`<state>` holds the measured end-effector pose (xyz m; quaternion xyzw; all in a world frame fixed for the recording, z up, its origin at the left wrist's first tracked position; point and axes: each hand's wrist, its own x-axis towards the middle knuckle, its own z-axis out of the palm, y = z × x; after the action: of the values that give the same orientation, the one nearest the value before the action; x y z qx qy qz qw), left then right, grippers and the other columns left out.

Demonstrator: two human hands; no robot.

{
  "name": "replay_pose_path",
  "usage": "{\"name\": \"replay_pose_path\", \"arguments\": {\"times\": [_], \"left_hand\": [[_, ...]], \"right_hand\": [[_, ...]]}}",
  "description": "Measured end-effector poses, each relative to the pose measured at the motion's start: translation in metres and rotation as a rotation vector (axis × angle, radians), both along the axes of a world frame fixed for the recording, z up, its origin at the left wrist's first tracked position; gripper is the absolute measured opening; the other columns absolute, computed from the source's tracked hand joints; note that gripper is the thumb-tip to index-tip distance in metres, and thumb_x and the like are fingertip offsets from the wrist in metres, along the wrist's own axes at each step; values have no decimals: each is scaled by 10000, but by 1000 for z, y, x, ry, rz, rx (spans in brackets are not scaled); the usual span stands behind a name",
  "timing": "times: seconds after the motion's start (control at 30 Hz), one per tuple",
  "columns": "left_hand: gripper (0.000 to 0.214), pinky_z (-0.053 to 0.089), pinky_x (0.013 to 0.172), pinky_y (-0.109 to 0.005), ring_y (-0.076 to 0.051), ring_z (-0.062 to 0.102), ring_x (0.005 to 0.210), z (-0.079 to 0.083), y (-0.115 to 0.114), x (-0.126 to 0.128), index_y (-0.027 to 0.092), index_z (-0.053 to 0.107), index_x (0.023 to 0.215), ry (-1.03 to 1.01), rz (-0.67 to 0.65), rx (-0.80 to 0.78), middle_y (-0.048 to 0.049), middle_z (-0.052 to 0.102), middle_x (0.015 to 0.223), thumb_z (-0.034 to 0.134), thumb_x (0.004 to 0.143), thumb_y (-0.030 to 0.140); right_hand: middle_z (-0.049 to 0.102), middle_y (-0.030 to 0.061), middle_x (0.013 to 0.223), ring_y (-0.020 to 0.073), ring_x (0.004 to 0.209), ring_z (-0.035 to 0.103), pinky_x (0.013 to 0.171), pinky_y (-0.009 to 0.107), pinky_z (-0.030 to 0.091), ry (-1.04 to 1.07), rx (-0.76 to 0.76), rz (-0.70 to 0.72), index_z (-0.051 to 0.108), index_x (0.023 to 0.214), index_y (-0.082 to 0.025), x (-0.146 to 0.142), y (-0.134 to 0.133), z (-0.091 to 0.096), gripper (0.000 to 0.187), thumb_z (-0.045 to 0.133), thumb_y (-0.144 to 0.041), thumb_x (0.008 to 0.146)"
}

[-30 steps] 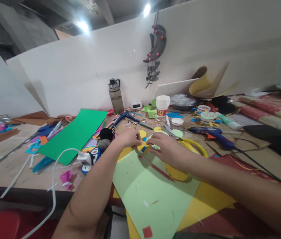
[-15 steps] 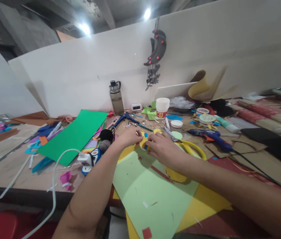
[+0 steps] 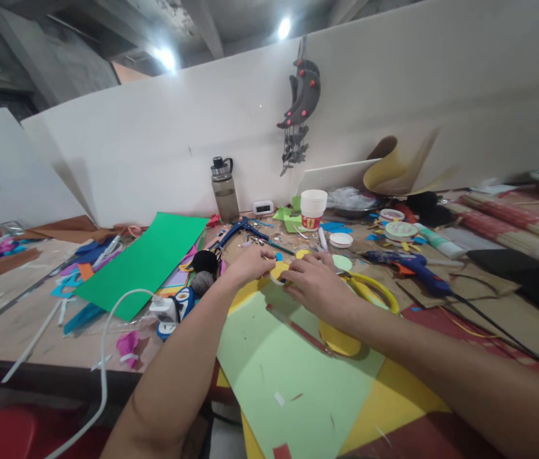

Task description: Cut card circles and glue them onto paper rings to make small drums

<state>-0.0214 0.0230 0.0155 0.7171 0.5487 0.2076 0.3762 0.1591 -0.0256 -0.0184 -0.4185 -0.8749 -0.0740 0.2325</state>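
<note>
Between my two hands is a small yellow disc (image 3: 278,273), its flat face toward me. My left hand (image 3: 251,263) pinches its left edge. My right hand (image 3: 315,284) has its fingertips closed on the right edge. A small blue piece (image 3: 279,256) shows just behind the disc; whether it touches is unclear. Scissors with large yellow handles (image 3: 375,290) lie under and beside my right wrist, partly hidden. Below my hands a pale green sheet (image 3: 293,376) carries a thin reddish pencil-like stick (image 3: 301,329) and a few scraps.
Yellow sheets (image 3: 394,401) lie beneath the green one. A blue glue gun (image 3: 417,271) with its cable lies at right. Stacked paper cups (image 3: 313,207) and a bottle (image 3: 224,191) stand at the back. Left are a green sheet (image 3: 145,264) and a white plug with cable (image 3: 163,309).
The yellow disc has turned from a tilted position to show its face more fully. My right fingers have shifted slightly; more of the reddish stick shows.
</note>
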Motion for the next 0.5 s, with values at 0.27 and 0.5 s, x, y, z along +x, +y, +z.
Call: {"name": "replay_pose_path", "arguments": {"times": [0.27,0.5], "left_hand": [[137,319,457,-190,-90,483,503,-6,4,0,147,626,692,-5,-47,74,21,546,536,500,697,199],[82,374,446,-171,-70,489,462,-3,0,5,151,618,676,-69,38,48,39,542,554,542,707,154]], "right_hand": [[733,29,920,230,911,599,834,407,250,117,-66,-36,739,884,-249,2,4,0,101,704,-192,808],[729,38,885,245,914,591,858,416,251,118,-61,-54,735,847,-223,3,3,3,50,708,-202,810]]}}
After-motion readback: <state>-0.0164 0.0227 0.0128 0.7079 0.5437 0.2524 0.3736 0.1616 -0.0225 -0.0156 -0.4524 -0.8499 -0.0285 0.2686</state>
